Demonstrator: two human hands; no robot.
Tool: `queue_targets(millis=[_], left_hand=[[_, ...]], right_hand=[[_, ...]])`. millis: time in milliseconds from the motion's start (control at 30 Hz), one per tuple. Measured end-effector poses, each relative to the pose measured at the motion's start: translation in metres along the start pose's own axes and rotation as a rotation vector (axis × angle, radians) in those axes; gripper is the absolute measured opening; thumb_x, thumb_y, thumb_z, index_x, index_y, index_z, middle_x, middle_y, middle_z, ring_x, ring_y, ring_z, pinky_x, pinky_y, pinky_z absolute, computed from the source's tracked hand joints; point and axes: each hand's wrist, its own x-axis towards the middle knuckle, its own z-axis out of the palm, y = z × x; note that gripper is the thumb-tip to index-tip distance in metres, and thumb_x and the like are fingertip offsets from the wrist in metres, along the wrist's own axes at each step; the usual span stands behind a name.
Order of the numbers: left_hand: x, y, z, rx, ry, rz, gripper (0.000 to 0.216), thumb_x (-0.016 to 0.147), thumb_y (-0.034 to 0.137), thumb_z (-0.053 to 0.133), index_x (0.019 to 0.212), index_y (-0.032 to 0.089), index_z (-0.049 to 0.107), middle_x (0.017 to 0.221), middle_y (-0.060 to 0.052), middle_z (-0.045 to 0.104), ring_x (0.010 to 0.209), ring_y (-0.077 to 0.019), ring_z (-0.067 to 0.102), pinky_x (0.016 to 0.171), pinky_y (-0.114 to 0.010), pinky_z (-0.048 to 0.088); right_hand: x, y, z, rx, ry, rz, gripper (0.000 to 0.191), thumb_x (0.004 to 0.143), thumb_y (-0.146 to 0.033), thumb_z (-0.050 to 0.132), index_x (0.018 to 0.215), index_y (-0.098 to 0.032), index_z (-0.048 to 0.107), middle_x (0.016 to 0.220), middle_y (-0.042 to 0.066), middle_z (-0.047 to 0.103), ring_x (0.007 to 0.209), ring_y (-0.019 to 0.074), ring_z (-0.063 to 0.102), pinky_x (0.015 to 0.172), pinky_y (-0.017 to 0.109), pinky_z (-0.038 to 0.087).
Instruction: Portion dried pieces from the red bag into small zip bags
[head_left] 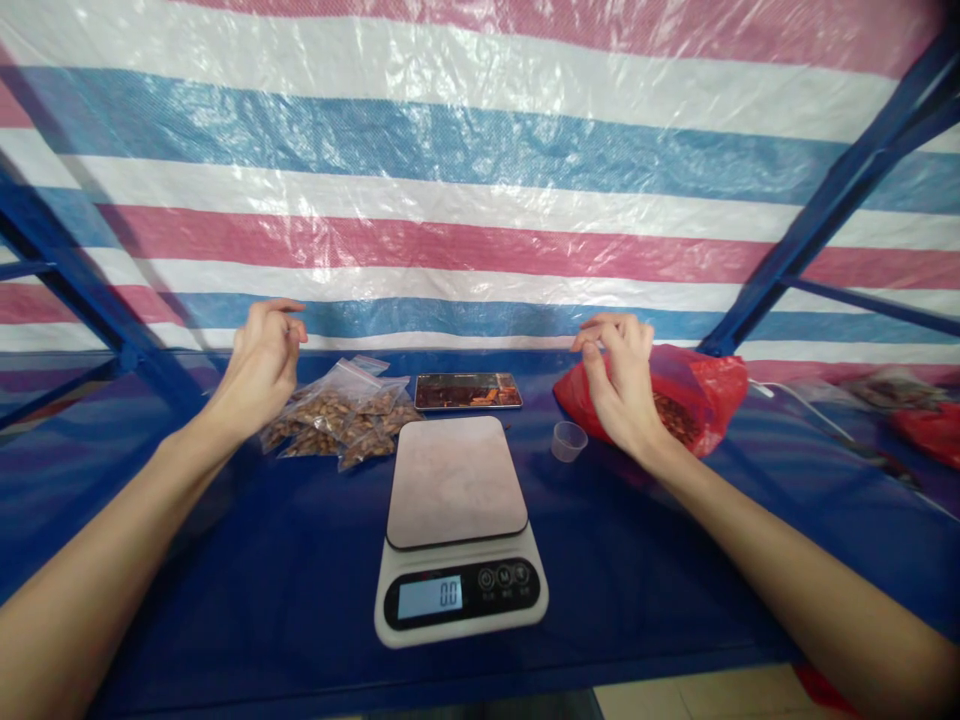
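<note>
My left hand (262, 362) hovers above a pile of small clear bags of brown nuts (341, 415), fingers loosely curled, holding nothing that I can see. My right hand (619, 385) hovers in front of a red plastic bag (701, 395) of brown nuts, fingers bent and apart, holding nothing. A small clear plastic cup (568, 440) stands on the table just left of my right wrist. A white kitchen scale (457, 530) with a bare platform sits in the middle; its display reads 0.0.
A phone (468, 391) lies flat behind the scale. The blue table (262, 600) has a striped tarp wall (480, 200) behind it and blue metal frame bars (825, 210) at both sides. More bags (922, 420) lie far right, with a white cable (802, 405).
</note>
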Motion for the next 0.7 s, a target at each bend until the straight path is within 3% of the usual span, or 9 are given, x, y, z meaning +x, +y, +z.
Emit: queue_targets(millis=[100, 267, 433, 533, 700], left_hand=[[-0.001, 0.002, 0.001, 0.017, -0.019, -0.010, 0.015, 0.107, 0.025, 0.029, 0.100, 0.022, 0.042, 0.141, -0.025, 0.053, 0.147, -0.0334, 0.045, 0.115, -0.056, 0.043], [-0.003, 0.010, -0.003, 0.037, 0.008, -0.013, 0.025, 0.109, 0.034, 0.039, 0.117, 0.020, 0.058, 0.166, -0.018, 0.040, 0.152, -0.0331, 0.041, 0.125, -0.059, 0.032], [-0.003, 0.016, -0.007, 0.045, -0.023, 0.075, 0.033, 0.110, 0.035, 0.040, 0.107, 0.019, 0.069, 0.172, -0.014, 0.035, 0.160, -0.0323, 0.033, 0.128, -0.056, 0.027], [-0.003, 0.018, -0.007, 0.025, -0.018, 0.094, 0.036, 0.110, 0.034, 0.043, 0.104, 0.018, 0.074, 0.171, -0.016, 0.038, 0.161, -0.0343, 0.032, 0.127, -0.057, 0.028], [-0.004, 0.015, -0.003, -0.027, 0.011, 0.156, 0.034, 0.108, 0.031, 0.050, 0.102, 0.020, 0.081, 0.168, -0.013, 0.045, 0.159, -0.0329, 0.038, 0.127, -0.056, 0.031]], right_hand=[[-0.001, 0.001, 0.002, 0.007, -0.033, -0.005, 0.022, 0.112, -0.029, 0.035, 0.101, -0.025, 0.054, 0.126, 0.012, 0.061, 0.120, 0.0327, 0.052, 0.102, 0.056, 0.040], [-0.002, -0.002, 0.004, -0.002, -0.119, -0.084, 0.016, 0.109, -0.023, 0.033, 0.103, -0.024, 0.048, 0.134, 0.015, 0.059, 0.126, 0.0325, 0.051, 0.105, 0.057, 0.039], [-0.004, -0.009, 0.003, -0.030, -0.175, -0.146, 0.014, 0.107, -0.021, 0.036, 0.102, -0.024, 0.048, 0.139, 0.016, 0.058, 0.130, 0.0338, 0.049, 0.107, 0.058, 0.039], [-0.006, -0.010, 0.004, -0.024, -0.135, -0.118, 0.011, 0.108, -0.026, 0.042, 0.111, -0.024, 0.052, 0.141, 0.016, 0.058, 0.130, 0.0341, 0.051, 0.108, 0.058, 0.040], [-0.004, -0.006, 0.002, -0.002, -0.006, -0.132, 0.021, 0.105, -0.026, 0.051, 0.125, -0.022, 0.055, 0.140, 0.018, 0.059, 0.131, 0.0359, 0.054, 0.107, 0.058, 0.043]])
